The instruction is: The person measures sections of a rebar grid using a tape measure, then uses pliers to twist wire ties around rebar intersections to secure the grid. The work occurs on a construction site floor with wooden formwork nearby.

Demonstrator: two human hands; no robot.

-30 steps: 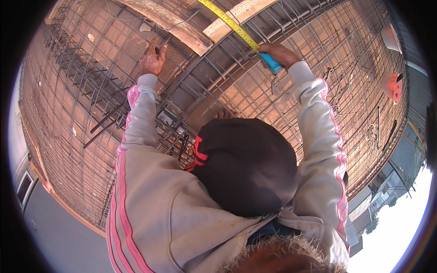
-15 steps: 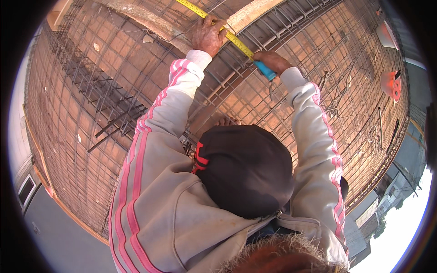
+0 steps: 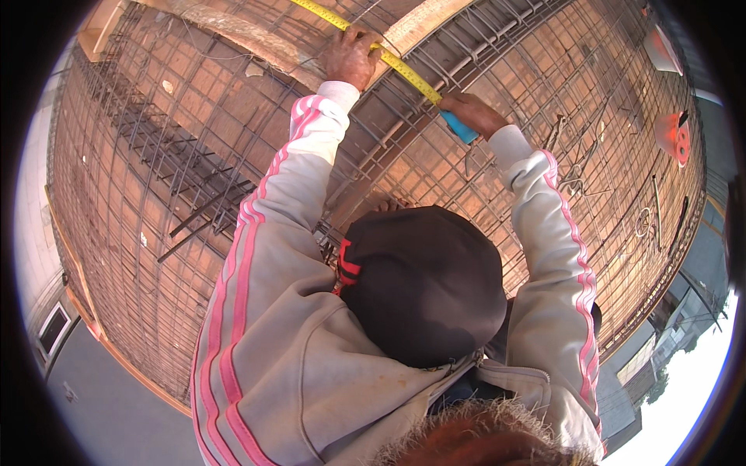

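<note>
A yellow tape measure blade (image 3: pixel 412 76) runs slantwise across the far part of the view, over a wooden board and steel bars. My left hand (image 3: pixel 351 59) is closed over the blade where it crosses the board, pinching it with the fingers. Lower and to the right, my right hand (image 3: pixel 478 115) is wrapped round the tape measure's blue case (image 3: pixel 458 127), from which the blade extends. Part of the case is hidden by the right hand. The blade stretches taut between both hands and continues past the left hand beyond the upper edge.
A steel rebar mesh (image 3: pixel 124 179) covers brown wooden panels all round. A rough wooden board (image 3: pixel 233 33) crosses the far side. Loose dark bars (image 3: pixel 190 233) stick out at left. Two orange-and-white objects (image 3: pixel 673 140) stand at right. My dark-clothed knee (image 3: pixel 427 287) is in front of me.
My right hand has shifted slightly right and nearer with the case, so more blade shows between the hands. My left hand has moved a little left. The view has shifted slightly.
</note>
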